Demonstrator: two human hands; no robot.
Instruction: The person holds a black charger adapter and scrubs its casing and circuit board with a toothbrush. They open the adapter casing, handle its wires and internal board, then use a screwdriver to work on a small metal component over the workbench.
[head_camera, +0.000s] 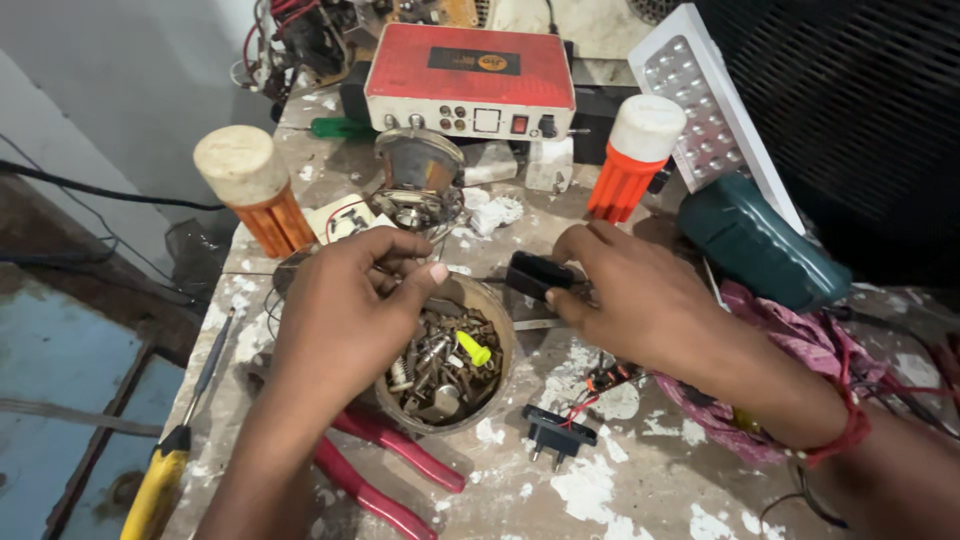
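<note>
Cluttered bench (640, 480): left hand (345, 300) hides bowl (497, 330) rim.

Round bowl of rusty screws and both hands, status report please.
Left hand over round bowl of rusty screws, fingers pinched together. Right hand gripping small black plastic block. Red-handled pliers lying against bowl.

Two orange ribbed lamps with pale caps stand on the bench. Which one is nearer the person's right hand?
The orange lamp with the clean white cap, just behind the right hand. The other, the lamp with the grimy cap, stands at the bench's left edge, beyond the left hand.
</note>
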